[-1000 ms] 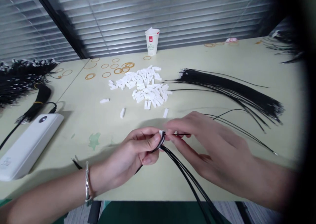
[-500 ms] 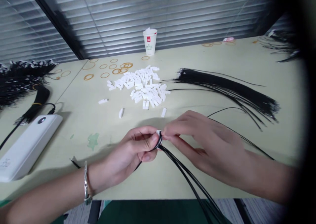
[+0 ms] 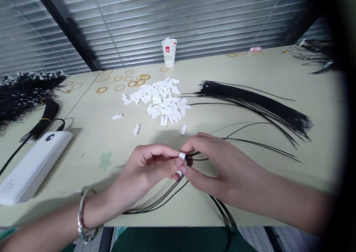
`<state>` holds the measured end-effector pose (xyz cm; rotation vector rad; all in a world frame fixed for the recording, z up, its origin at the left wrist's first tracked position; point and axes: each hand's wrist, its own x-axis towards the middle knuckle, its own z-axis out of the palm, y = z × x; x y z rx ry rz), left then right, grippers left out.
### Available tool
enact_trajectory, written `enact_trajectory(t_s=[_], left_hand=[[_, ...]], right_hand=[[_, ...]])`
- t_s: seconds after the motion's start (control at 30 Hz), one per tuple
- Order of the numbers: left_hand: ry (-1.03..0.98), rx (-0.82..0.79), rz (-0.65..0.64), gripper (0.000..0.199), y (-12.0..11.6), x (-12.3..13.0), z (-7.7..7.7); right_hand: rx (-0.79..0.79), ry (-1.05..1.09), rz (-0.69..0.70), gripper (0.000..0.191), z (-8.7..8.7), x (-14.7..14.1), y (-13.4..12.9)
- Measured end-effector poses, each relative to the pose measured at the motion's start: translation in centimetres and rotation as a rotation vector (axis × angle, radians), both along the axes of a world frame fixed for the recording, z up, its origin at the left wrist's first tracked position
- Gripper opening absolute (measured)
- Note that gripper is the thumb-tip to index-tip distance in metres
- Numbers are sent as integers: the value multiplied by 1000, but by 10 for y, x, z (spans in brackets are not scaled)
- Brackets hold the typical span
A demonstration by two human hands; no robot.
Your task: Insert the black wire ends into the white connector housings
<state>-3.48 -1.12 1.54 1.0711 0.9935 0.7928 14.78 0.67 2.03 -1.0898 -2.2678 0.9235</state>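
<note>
Now, above the near part of the table [image 3: 91, 107], the left hand [image 3: 147, 172] had the white connector [image 3: 182, 156] pinched between thumb and forefinger! Its wired side faced right, toward the right hand [image 3: 225, 166], black wires [image 3: 198, 159] leading out that way; fingers covered too much to tell its long axis. That right hand curled thumb and forefinger close about the wired end, though whether they gripped, one couldn't tell. Beyond, loose white pieces [image 3: 169, 107] lay heaped left of a thick wire bundle [image 3: 258, 102].
</note>
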Motion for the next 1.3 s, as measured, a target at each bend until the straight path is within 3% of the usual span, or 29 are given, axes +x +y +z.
enact_trajectory(t_s=[0.13,0.27,0.4,0.63,0.87,0.93,1.03,1.17,1.23,1.3], left_hand=[[42,-46,-19,12,-2,-2,-1],[31,-84,-26,11,-3,-2,0],[-9,-133,-22,8,-2,-1,0],[-53,-200,-62,8,3,-5,1],[-127,-216,-12,8,20,-19,2],[-148,-185,-14,9,24,-21,0],[-141,-92,1,10,26,-22,-2],[-116,92,66,11,26,-20,-1],[-144,109,106,11,27,-20,1],[-172,104,188,12,31,-24,4]], right_hand=[[-158,26,32,2,4,2,2],[-247,7,63,11,4,4,2],[-274,-13,94,17,6,5,2],[-360,-101,147,12,15,13,7],[-719,84,326,19,7,16,19],[-725,146,337,15,8,13,20],[-737,272,364,24,7,10,17],[-1064,540,376,32,-6,4,7],[-1270,637,361,31,-13,3,4],[-1358,684,300,28,-17,3,5]])
